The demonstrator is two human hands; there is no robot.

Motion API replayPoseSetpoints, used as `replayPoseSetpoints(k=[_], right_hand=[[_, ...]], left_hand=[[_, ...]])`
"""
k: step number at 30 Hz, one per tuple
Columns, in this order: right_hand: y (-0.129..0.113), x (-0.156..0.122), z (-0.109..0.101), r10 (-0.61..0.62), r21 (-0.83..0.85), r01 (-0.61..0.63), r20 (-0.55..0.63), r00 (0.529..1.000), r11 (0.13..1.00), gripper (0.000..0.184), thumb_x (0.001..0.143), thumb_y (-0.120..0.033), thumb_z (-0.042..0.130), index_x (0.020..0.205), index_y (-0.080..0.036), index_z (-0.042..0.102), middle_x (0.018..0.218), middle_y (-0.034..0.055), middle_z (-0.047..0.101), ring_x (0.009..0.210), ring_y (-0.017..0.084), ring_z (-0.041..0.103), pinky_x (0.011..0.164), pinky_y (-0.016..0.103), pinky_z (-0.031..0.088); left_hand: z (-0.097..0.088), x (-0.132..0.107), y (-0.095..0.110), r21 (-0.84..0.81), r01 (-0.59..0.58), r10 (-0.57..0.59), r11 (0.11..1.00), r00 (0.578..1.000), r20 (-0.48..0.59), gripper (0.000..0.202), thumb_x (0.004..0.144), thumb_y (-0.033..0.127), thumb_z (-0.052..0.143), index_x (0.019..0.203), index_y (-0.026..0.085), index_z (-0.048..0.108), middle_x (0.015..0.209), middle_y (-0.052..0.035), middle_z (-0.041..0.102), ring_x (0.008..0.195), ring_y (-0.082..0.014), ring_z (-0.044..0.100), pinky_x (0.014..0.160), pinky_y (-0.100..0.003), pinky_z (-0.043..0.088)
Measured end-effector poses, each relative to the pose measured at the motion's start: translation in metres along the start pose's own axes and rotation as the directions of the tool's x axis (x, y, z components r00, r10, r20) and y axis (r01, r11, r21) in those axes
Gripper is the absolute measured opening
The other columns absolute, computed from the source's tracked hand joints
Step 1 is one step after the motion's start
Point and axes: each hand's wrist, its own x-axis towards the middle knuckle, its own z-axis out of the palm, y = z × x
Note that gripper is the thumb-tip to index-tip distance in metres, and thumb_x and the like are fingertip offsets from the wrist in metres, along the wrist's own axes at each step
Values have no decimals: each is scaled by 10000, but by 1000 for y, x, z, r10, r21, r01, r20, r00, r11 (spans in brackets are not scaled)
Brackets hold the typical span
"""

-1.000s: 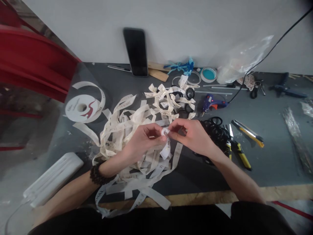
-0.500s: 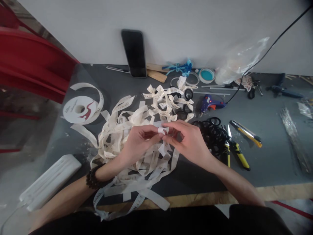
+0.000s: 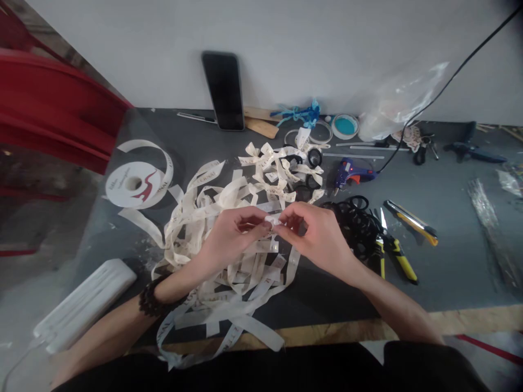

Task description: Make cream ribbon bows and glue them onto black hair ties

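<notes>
Both hands meet over a heap of cream printed ribbon (image 3: 204, 218) on a dark grey table (image 3: 449, 261). My left hand (image 3: 231, 239) and my right hand (image 3: 316, 234) each pinch a small folded piece of the same ribbon (image 3: 273, 220) between fingertips. A dark beaded bracelet sits on my left wrist. Just beyond the hands lies a cluster of finished cream ribbon bows (image 3: 278, 169). A ribbon spool (image 3: 134, 182) with a red mark lies at the left.
Black hair ties (image 3: 355, 223), yellow-handled pliers (image 3: 394, 253), a utility knife (image 3: 411, 220) and a blue glue gun (image 3: 351, 171) lie to the right. A phone (image 3: 224, 90) leans on the wall. A white box (image 3: 84, 305) sits near left, a red chair (image 3: 57, 103) beyond.
The hands have lowered slightly and drawn the folded ribbon piece tighter between the fingertips; its hanging tail no longer shows below them. The view has shifted a little.
</notes>
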Motion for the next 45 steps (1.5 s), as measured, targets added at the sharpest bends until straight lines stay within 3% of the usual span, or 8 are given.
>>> replayPoseSetpoints(k=[6,12,17,25,30,34,38,45], right_hand=[[-1,1,-3,-9,-5,9,31,999,1000,187,907,-309,804,831,-218,660,793,-22,718,693,129,645,660,277,436],[-1,2,-11,-65,57,63,34,997,996,100,918,-225,792,890,-231,696,889,-23,711,763,124,667,702,258,477],[2,2,-9,4,199,-27,115,993,980,140,902,-289,818,884,-225,696,925,-16,728,714,112,661,697,264,491],[11,10,-3,69,558,-192,234,970,807,318,774,-272,908,921,-194,638,886,-13,671,643,80,549,589,242,446],[13,12,0,56,614,-201,248,967,763,368,754,-318,938,925,-187,639,857,-26,627,650,75,504,578,235,405],[12,12,0,48,630,-176,214,976,757,380,755,-329,945,930,-189,638,836,-33,635,648,74,492,587,232,415],[14,12,1,31,652,-185,240,970,735,407,749,-379,949,940,-192,643,867,-20,653,666,83,514,594,237,427],[17,14,5,12,659,-141,196,980,739,393,765,-389,937,934,-197,639,846,-29,628,683,94,530,634,249,456]], left_hand=[[-2,-1,-5,-101,17,-16,995,1000,13,187,922,386,802,953,210,746,873,-26,737,790,-152,691,714,-250,544],[0,1,-7,-226,39,-33,973,999,32,191,935,381,797,930,201,733,874,-20,707,804,-136,640,751,-248,517],[3,0,-6,-163,39,-38,986,999,5,210,946,392,785,948,198,706,817,-12,678,724,-130,599,663,-244,464],[0,3,-10,-535,142,-36,833,978,204,162,940,320,806,1034,210,732,800,3,640,725,-116,576,683,-217,466],[2,3,-13,-605,171,-72,778,980,185,246,933,326,817,1152,241,748,834,11,614,710,-95,543,618,-189,429],[2,2,-14,-627,132,5,768,977,212,311,940,398,810,1199,244,734,865,-3,629,766,-111,581,700,-208,477],[3,1,-14,-569,15,115,822,975,192,333,938,272,817,1249,251,699,949,-15,671,838,-119,616,797,-224,507],[9,2,-18,-535,-64,134,842,987,93,386,972,315,769,1342,280,660,963,-21,632,848,-146,616,814,-264,535]])
